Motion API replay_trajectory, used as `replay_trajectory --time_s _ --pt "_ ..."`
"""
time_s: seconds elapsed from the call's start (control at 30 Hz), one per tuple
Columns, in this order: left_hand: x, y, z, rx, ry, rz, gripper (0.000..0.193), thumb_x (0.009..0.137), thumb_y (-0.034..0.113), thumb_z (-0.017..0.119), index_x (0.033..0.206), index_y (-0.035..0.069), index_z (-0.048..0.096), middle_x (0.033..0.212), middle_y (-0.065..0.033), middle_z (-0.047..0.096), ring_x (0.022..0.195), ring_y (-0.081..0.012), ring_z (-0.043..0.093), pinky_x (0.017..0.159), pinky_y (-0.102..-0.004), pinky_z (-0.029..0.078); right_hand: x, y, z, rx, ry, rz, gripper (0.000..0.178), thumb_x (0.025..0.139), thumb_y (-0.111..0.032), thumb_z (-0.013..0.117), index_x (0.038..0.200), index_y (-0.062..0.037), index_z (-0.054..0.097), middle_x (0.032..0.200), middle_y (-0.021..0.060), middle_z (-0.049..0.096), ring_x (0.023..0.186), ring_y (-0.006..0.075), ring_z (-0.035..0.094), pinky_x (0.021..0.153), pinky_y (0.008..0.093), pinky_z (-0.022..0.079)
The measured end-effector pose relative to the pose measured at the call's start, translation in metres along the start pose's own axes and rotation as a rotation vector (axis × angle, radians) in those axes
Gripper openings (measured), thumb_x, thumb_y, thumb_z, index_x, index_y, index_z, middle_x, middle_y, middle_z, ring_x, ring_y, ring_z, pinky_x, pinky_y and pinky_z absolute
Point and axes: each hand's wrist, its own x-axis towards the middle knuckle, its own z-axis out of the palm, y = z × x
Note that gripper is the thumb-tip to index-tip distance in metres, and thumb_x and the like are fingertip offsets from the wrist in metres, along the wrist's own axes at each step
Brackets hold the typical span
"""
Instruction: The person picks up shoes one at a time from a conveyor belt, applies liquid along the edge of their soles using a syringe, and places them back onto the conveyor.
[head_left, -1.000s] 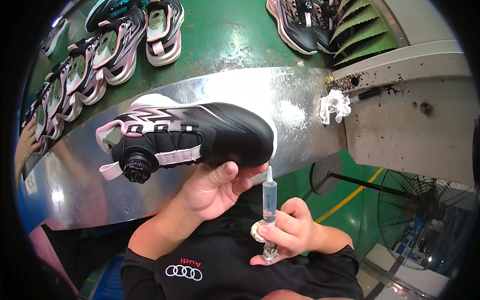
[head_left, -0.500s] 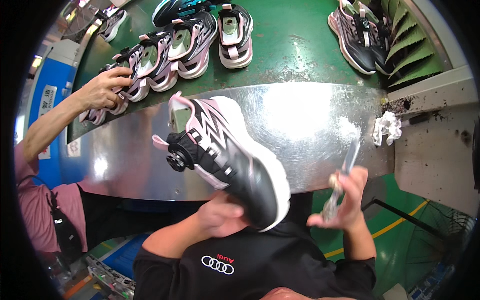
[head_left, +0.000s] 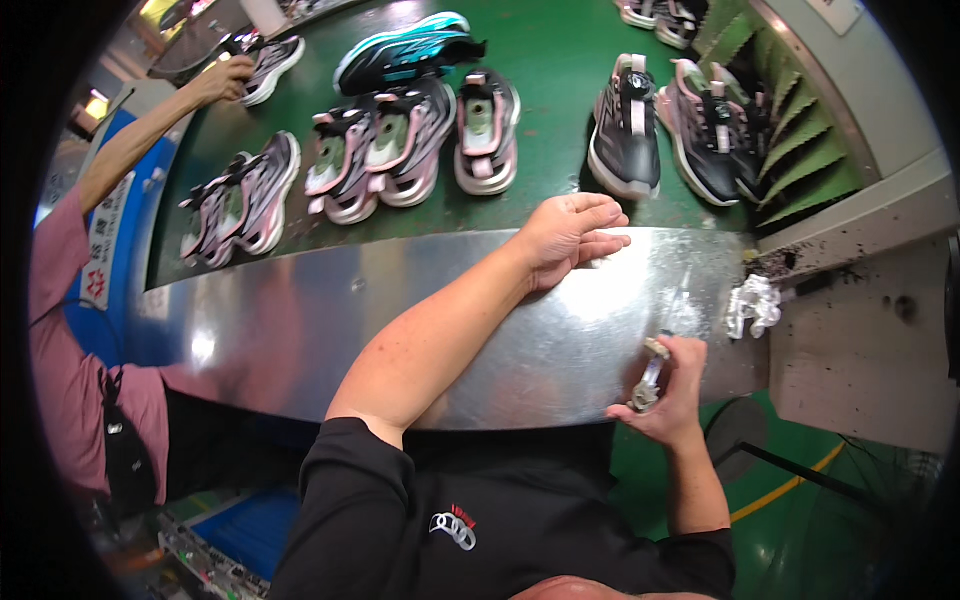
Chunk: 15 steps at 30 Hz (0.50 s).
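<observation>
My left hand (head_left: 572,240) reaches across the metal ledge, empty, its fingers stretched out. Just beyond its fingertips a black sports shoe (head_left: 626,140) with a pink-and-white strap and a round dial stands on the green surface, apart from the hand. Low over the ledge's right end, my right hand (head_left: 678,395) is closed around a small metal tool (head_left: 648,385). Its lower part looks worn or wrapped in something pale; the rest is foreshortened, and I cannot make out its kind.
Similar shoes (head_left: 487,135) stand in a row, with a turquoise shoe (head_left: 400,55) behind. More shoes (head_left: 705,150) sit beside green flaps (head_left: 815,175) at right. Crumpled white material (head_left: 753,305) lies on the metal ledge (head_left: 330,330). A co-worker's hand (head_left: 228,80) touches a far-left shoe (head_left: 272,72).
My left hand has let go of the black shoe, which now stands on the green surface, and is stretched forward. My right hand keeps the tool. The co-worker's hand has moved farther away.
</observation>
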Motion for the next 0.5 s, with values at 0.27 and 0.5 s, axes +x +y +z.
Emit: replay_trajectory --time_s 0.27,0.5 --pt "-0.038 0.024 -0.06 0.599 0.291 0.581 0.041 0.075 -0.003 0.067 0.105 0.006 0.04 0.081 -0.004 0.049 0.072 -0.013 0.058 0.067 -0.0257 0.05 0.009 0.005 -0.009 -0.007 -0.057 -0.026 0.087 0.056 -0.056 0.08 0.118 -0.0051 0.045 0.097 0.011 0.052 0.085 0.0305 0.047 0.077 0.0409 0.038" --pt "0.041 0.063 -0.095 1.287 0.488 0.866 0.077 0.073 0.013 0.076 0.137 0.004 0.033 0.133 -0.0143 0.041 0.124 -0.0239 0.038 0.104 -0.0337 0.029 0.006 0.006 -0.013 0.007 0.018 -0.031 0.08 0.062 -0.058 0.075 0.115 -0.0047 0.049 0.094 0.0102 0.052 0.081 0.029 0.048 0.076 0.0397 0.038"
